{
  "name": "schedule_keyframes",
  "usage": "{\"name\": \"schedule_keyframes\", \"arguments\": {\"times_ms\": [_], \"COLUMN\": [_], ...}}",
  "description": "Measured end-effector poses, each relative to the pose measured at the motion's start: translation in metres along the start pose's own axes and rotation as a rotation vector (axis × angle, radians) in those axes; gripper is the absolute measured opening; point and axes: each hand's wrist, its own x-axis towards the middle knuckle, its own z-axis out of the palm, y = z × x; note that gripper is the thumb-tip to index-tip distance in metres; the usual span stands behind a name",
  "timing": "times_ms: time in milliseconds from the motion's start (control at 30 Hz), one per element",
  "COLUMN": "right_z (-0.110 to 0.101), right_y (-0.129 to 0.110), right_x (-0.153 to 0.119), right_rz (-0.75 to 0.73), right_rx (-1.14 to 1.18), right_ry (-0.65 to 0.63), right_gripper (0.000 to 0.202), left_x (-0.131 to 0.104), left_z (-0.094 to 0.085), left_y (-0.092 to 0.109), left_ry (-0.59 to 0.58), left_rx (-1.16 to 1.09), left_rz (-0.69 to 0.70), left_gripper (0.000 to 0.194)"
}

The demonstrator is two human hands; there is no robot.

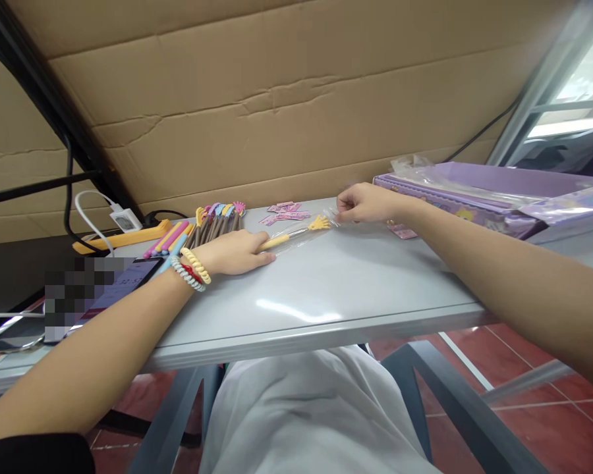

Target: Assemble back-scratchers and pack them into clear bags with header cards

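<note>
Sleeve [35, 455] cropped; left hand [240, 252] pinches yellow stick [280, 241], end hidden; right hand [360, 203] pinches wrapper [304, 241].

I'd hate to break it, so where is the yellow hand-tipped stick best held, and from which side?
Probably by its handle, from the person's left: that part of the yellow stick is thicker than the slim shaft and points toward the left hand, which grips it. The splayed tip looks more delicate and points toward the right hand.

head view | worn on head | faces forward, down | near, above table [375, 283] and lap [316, 415]
</note>
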Motion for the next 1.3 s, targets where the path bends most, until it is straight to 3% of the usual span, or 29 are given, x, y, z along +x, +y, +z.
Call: {"name": "schedule_keyframes", "arguments": {"times_ms": [600, 1000, 1300], "right_z": [0.000, -0.006, -0.004], "right_y": [0.011, 0.015, 0.016], "right_x": [0.003, 0.004, 0.007], "right_rz": [-0.007, 0.097, 0.129], "right_rx": [-0.127, -0.108, -0.128], "right_ry": [0.040, 0.293, 0.358], "right_gripper": [0.014, 0.015, 0.030], "left_x": [0.000, 0.000, 0.001], "left_z": [0.001, 0.002, 0.003], "left_y": [-0.001, -0.002, -0.003], "left_ry": [-0.005, 0.003, -0.002], "left_rx": [0.000, 0.000, 0.001], "left_rz": [0.003, 0.008, -0.003], "left_gripper": [0.045, 0.044, 0.047]}}
